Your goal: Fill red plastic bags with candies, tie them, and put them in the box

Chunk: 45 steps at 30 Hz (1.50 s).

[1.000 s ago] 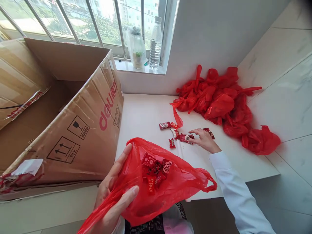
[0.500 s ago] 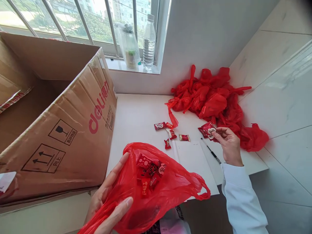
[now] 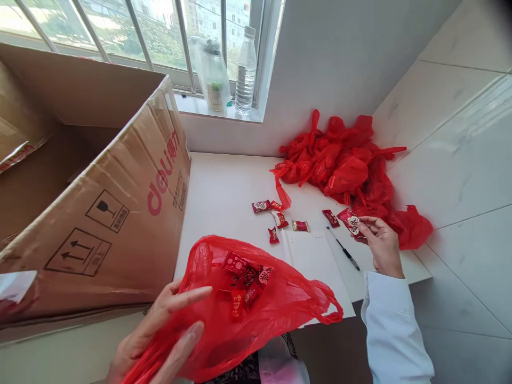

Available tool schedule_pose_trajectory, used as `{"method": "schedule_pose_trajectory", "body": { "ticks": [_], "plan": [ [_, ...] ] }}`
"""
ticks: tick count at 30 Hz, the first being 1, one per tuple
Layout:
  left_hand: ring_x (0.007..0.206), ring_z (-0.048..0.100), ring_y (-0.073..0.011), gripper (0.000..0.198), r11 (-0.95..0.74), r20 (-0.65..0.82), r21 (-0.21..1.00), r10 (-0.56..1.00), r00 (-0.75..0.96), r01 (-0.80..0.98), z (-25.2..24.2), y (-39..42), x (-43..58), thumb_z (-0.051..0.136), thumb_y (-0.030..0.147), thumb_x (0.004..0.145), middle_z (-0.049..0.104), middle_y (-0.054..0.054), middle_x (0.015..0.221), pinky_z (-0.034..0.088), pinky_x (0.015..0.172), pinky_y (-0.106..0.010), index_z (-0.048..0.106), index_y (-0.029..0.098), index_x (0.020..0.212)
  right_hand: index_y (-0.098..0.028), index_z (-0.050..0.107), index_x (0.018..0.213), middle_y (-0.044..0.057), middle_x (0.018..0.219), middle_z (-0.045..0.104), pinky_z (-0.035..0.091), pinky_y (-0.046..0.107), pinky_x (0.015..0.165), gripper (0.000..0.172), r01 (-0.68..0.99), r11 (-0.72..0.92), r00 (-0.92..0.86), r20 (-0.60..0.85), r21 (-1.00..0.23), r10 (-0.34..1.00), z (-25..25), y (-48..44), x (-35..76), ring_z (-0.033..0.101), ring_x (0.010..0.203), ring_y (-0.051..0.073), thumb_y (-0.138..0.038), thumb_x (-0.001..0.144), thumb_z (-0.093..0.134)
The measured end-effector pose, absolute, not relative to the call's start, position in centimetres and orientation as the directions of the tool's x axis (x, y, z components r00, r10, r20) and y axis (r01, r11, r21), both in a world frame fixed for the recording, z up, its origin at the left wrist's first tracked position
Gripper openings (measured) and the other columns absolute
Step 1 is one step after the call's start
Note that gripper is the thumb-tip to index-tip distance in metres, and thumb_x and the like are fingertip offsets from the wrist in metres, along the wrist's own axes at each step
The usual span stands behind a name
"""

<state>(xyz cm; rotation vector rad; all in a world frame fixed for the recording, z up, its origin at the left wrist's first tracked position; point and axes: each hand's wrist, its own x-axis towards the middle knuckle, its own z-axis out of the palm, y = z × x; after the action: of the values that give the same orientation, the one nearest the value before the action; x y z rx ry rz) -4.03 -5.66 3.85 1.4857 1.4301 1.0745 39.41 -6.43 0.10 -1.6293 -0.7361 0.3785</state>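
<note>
My left hand grips the gathered side of a red plastic bag, with thumb and forefinger stretched over its plastic. Several wrapped candies lie inside the bag's open mouth. Out to the right, my right hand pinches a red candy packet with white lettering, raised above the table. Just left of it, a dark red wrapped candy lies on the white tabletop. Several more small candies, one a gold-edged red candy, are scattered beyond the bag.
A large cardboard box stands open at the left. Crumpled red plastic bags are heaped against the wall at the back right. White paper and a black pen lie on the table. A water bottle stands on the windowsill.
My right hand has moved slightly right with the candy packet, now apart from the dark red candy on the table. My left hand has shifted left and down along the bag.
</note>
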Motion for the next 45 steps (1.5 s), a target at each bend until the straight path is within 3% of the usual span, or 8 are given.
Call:
{"method": "schedule_pose_trajectory", "body": {
  "ticks": [7,12,17,20,25,33,39,45],
  "plan": [
    [0.128,0.048,-0.0229,0.047,0.017,-0.07,0.967,0.976,0.204,0.253,3.4,-5.4,-5.9,0.066,0.038,0.078,0.053,0.002,0.138,0.043,0.101,-0.021,0.059,0.033,0.124,-0.017,0.063,0.099,0.008,0.09,0.071,0.054,0.026,0.056,0.049,0.293,-0.115,0.501,0.05,-0.949,0.864,-1.6,-2.0,35.8,0.065,0.068,0.016,-0.051,0.065,0.073],
    [0.123,0.053,-0.0269,0.061,0.171,-0.17,0.985,0.964,0.205,0.015,4.7,-5.7,-4.5,0.07,0.036,0.076,0.056,-0.003,0.136,0.05,0.094,-0.023,0.05,0.029,0.133,-0.017,0.066,0.099,0.007,0.082,0.071,0.053,0.031,0.061,0.045,0.455,-0.167,0.398,0.032,-0.875,0.917,-4.0,1.7,34.1,0.065,0.069,0.018,-0.053,0.072,0.065],
    [0.121,0.055,-0.0266,0.065,0.221,-0.196,0.971,0.956,0.219,-0.096,5.9,-6.0,-3.8,0.071,0.033,0.075,0.057,-0.005,0.134,0.05,0.094,-0.023,0.047,0.027,0.136,-0.017,0.065,0.098,0.008,0.106,0.064,0.046,0.041,0.09,0.025,0.647,-0.324,0.56,0.142,-0.69,0.816,-5.1,2.0,37.8,0.059,0.097,0.02,-0.038,0.084,0.061],
    [0.121,0.055,-0.0267,0.066,0.219,-0.193,0.971,0.953,0.232,-0.093,6.2,-5.9,-3.9,0.071,0.033,0.076,0.058,-0.006,0.134,0.049,0.096,-0.024,0.046,0.027,0.137,-0.018,0.061,0.103,0.007,0.117,0.058,0.046,0.04,0.091,0.022,0.665,-0.46,0.66,0.175,-0.588,0.731,-5.7,1.0,41.4,0.056,0.103,0.018,-0.035,0.091,0.054],
    [0.127,0.049,-0.0273,0.064,0.182,-0.152,0.979,0.952,0.266,-0.091,6.0,-5.7,-4.2,0.069,0.031,0.078,0.052,-0.004,0.14,0.047,0.099,-0.025,0.045,0.028,0.137,-0.018,0.062,0.084,0.006,0.086,0.064,0.048,0.047,0.081,0.026,0.643,-0.562,0.732,0.204,-0.521,0.65,-6.7,0.0,44.0,0.061,0.085,0.023,-0.041,0.074,0.07],
    [0.122,0.054,-0.0248,0.061,0.161,-0.144,0.986,0.943,0.299,-0.035,5.7,-5.9,-4.4,0.065,0.033,0.081,0.053,-0.004,0.138,0.047,0.099,-0.026,0.042,0.03,0.138,-0.02,0.062,0.098,0.01,0.093,0.07,0.047,0.044,0.087,0.04,0.692,-0.338,0.651,0.349,-0.638,0.674,-2.9,-0.5,41.8,0.065,0.087,0.026,-0.045,0.067,0.067],
    [0.102,0.065,-0.024,0.059,0.078,-0.098,0.992,0.971,0.219,0.097,6.3,-6.1,-4.8,0.074,0.033,0.07,0.066,-0.005,0.119,0.055,0.081,-0.023,0.055,0.026,0.126,-0.017,0.062,0.104,0.008,0.09,0.071,0.053,0.034,0.07,0.047,0.639,-0.111,0.373,0.18,-0.761,0.91,-1.4,-0.6,36.0,0.066,0.076,0.021,-0.052,0.073,0.063],
    [0.109,0.062,-0.0267,0.075,-0.038,-0.007,0.964,0.986,0.168,0.262,5.0,-6.6,-6.0,0.079,0.035,0.062,0.056,-0.001,0.134,0.056,0.083,-0.026,0.05,0.036,0.131,-0.02,0.067,0.104,0.004,0.087,0.072,0.052,0.029,0.066,0.037,0.599,0.041,0.03,0.073,-0.799,0.997,-1.3,0.9,27.5,0.065,0.07,0.017,-0.046,0.077,0.064]
  ]
}}
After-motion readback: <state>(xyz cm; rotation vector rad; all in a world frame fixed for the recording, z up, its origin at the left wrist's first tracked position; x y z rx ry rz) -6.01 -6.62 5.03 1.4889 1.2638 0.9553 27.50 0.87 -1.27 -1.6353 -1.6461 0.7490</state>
